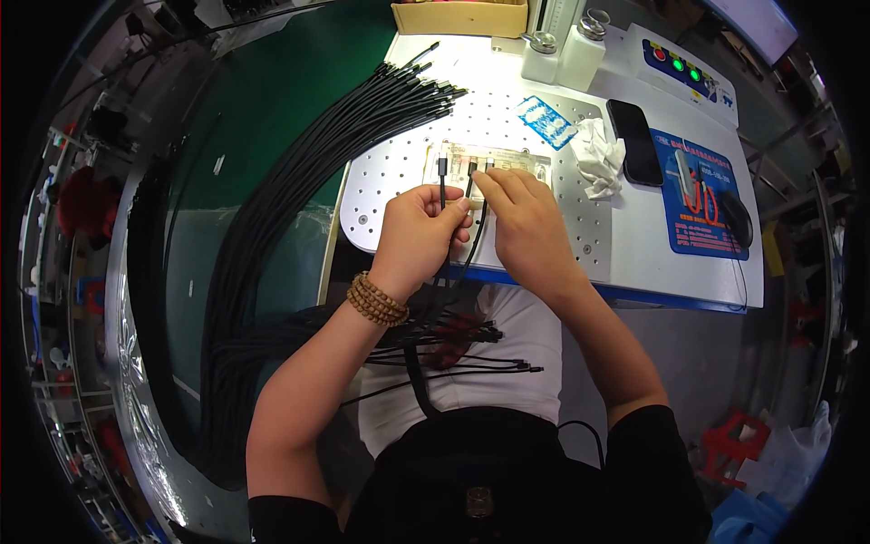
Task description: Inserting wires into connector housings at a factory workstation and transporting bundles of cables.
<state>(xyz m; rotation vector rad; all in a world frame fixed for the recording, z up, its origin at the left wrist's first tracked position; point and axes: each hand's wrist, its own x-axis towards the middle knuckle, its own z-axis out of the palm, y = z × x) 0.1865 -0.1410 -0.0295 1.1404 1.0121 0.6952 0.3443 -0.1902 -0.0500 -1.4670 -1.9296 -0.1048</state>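
Over the perforated metal plate (385, 195), my left hand (419, 227) is closed on thin black cables. One black cable end (442, 168) points away from me above its fingers, with a dark plug. Beside it my right hand (526, 218) has its fingertips together around another black cable (479, 231); a second plug (472, 169) shows just beyond them. Both hands nearly touch above a pale flat fixture (542, 166) on the plate. Fingers partly hide the cables. A thick bundle of black cables (299, 172) lies to the left, its plug ends on the plate.
More cable ends (480, 335) lie across my lap. Crumpled tissue (598, 156), a blue card (547, 121) and a black phone (634, 140) are right of the plate. Farther back stand white pump bottles (580, 56), a control box (684, 72) and a cardboard box (460, 18).
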